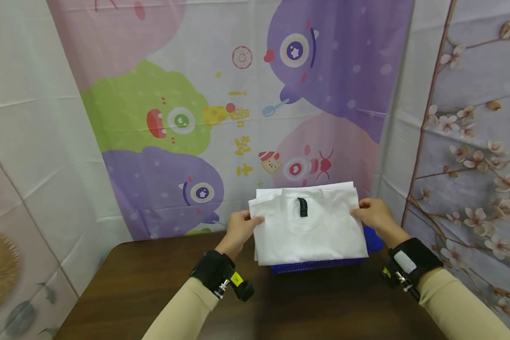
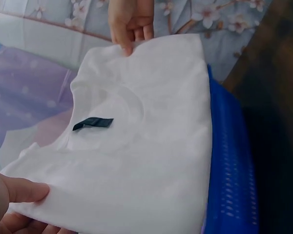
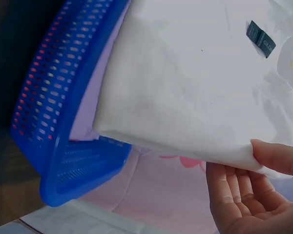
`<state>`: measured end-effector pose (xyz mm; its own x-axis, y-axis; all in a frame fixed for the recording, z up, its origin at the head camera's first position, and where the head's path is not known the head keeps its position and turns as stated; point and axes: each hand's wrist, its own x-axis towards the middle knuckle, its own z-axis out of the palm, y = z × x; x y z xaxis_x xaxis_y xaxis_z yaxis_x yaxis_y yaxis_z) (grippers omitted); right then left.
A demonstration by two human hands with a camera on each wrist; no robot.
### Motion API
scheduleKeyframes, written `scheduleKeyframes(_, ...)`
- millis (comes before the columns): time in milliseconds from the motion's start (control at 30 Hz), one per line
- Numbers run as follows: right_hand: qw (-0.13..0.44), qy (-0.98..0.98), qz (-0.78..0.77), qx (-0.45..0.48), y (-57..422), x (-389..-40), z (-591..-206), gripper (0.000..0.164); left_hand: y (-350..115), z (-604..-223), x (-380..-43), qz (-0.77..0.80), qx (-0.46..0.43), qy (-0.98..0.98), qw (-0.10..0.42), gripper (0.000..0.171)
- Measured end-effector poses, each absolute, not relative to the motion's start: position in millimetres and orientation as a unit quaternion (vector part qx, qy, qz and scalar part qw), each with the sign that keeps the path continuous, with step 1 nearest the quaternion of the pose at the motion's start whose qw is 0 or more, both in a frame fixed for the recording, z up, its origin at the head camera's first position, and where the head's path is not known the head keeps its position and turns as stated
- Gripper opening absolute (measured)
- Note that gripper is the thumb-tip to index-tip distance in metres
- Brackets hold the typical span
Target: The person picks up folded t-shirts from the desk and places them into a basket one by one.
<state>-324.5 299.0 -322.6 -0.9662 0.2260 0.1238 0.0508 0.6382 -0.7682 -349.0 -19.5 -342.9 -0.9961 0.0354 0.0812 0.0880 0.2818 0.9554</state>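
Note:
A folded white T-shirt (image 1: 310,236) with a dark neck label (image 1: 303,208) is held up between both hands, over a blue plastic basket (image 1: 314,267). My left hand (image 1: 240,230) pinches its left side, thumb on top and fingers underneath. On the opposite side my right hand (image 1: 376,215) grips the edge the same way, as the right wrist view shows. The shirt hides most of the basket in the head view. In the right wrist view, lilac cloth (image 3: 90,107) shows inside the basket (image 3: 63,122), below the shirt.
The basket stands on a dark brown wooden table (image 1: 161,283), near its back edge. Behind it hangs a curtain (image 1: 238,118) with cartoon monsters. A flower-printed cloth (image 1: 471,189) hangs at the right, and a pale cloth (image 1: 80,141) at the left.

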Motion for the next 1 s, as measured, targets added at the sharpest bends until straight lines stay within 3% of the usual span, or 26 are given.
scheduleKeyframes(367, 0.177, -0.884, 0.418, -0.114, 293.9, -351.4, -312.3, 0.034, -3.2, -326.3, -366.2, -0.563, -0.042, -0.82, 0.095, 0.028)
scheduleKeyframes(533, 0.21, -0.866, 0.436, -0.124, 295.2, -360.1, -318.8, 0.034, 6.8, -332.6, -372.6, -0.533, -0.075, -0.829, 0.152, 0.022)
scheduleKeyframes(733, 0.254, -0.85, 0.449, -0.106, 302.3, -368.9, -346.5, 0.032, 20.1, -352.1, -376.8, -0.505, -0.108, -0.828, 0.219, 0.018)
scheduleKeyframes(1000, 0.286, -0.84, 0.446, -0.116, 317.7, -374.6, -388.4, 0.029, 33.7, -383.2, -376.8, -0.5, -0.11, -0.826, 0.236, 0.013)
